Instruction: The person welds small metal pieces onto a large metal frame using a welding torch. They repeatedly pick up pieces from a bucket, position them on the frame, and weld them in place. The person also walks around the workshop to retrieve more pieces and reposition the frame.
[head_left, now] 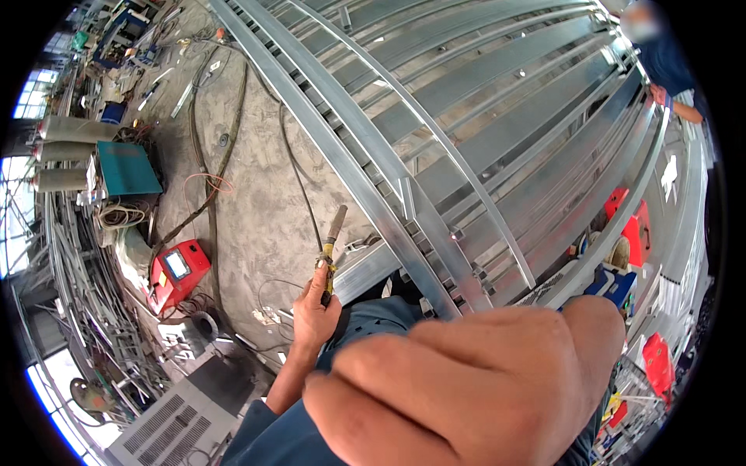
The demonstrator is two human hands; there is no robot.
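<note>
My left hand (317,311) is closed around the yellow and black handle of a welding torch (332,247). The torch's tube points up and away over the concrete floor, and a dark cable (307,186) trails off from it. Very near the camera, my right hand (474,380) fills the lower middle, its fingers curled in. Its palm side is hidden, so whatever it may hold does not show. Beyond both hands lies a large frame of galvanized steel bars (373,155), with a thin curved steel strip (435,132) across it.
A red welding helmet (179,273), a teal box (129,168) and a grey machine with vents (167,427) stand to the left. Thick cables (225,155) cross the floor. At far right a co-worker's hand (660,95) touches the frame; red items (637,233) lie nearer.
</note>
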